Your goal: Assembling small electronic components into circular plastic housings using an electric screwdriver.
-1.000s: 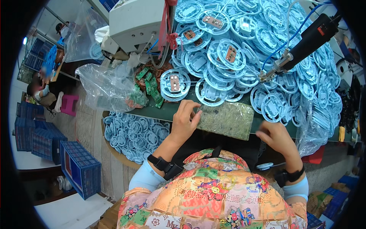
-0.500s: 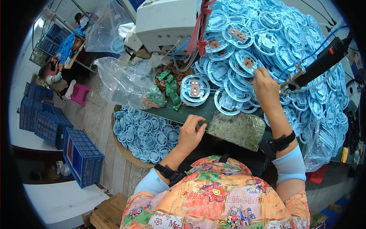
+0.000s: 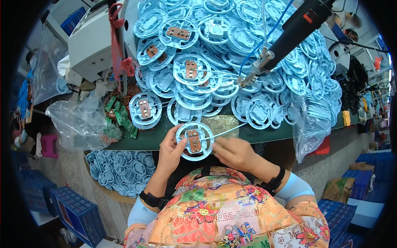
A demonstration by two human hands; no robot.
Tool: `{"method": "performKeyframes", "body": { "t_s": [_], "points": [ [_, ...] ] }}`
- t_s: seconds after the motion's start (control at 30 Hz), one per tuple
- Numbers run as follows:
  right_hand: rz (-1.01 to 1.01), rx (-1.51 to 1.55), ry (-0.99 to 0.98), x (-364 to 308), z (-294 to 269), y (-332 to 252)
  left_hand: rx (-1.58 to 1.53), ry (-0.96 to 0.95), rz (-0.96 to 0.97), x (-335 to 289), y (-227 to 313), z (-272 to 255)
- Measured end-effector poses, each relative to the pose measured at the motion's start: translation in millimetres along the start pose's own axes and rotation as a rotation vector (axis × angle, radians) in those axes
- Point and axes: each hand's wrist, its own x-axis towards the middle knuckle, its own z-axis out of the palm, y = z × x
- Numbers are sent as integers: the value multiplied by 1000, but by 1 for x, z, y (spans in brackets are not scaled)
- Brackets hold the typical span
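My left hand (image 3: 168,152) grips the left rim of a round light-blue plastic part (image 3: 202,134), which I hold face up in front of my body. A brown circuit board (image 3: 193,142) with small metal contacts lies in its middle. My right hand (image 3: 235,153) is at the part's right side, its fingers smeared by motion; whether they hold anything cannot be made out. Beyond the part is a film-wrapped block (image 3: 226,122), partly hidden by it. Farther up, a black electric screwdriver (image 3: 295,31) slants over the pile of similar blue parts (image 3: 244,39).
Green and brown circuit boards (image 3: 121,115) lie beside a clear plastic bag (image 3: 78,124) on the table's left. A beige machine box (image 3: 93,45) stands behind them. Below the table's left edge is a container of blue parts (image 3: 122,171). Blue crates (image 3: 76,211) stand on the floor.
The view has turned to the right. My right hand has come back from the pile toward my body. My left hand, empty before, now holds a round blue part with a brown board.
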Motion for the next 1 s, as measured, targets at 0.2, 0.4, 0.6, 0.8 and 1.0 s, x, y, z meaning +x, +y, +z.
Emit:
{"method": "performKeyframes", "body": {
  "t_s": [0.2,0.4,0.6,0.8,1.0],
  "points": [
    [614,-252,309,-54,-59,57,223,-134,-34,16,0,5],
    [656,-571,404,-48,-120,129,172,-121,4,21,-3,22],
    [629,-876,95,-36,-155,168,315,-4,56,9,-2,24],
    [655,-436,4,-32,-157,159,314,59,42,5,-3,20],
    [619,-594,262,4,-156,214,334,27,55,6,-7,20]
  ]
}}
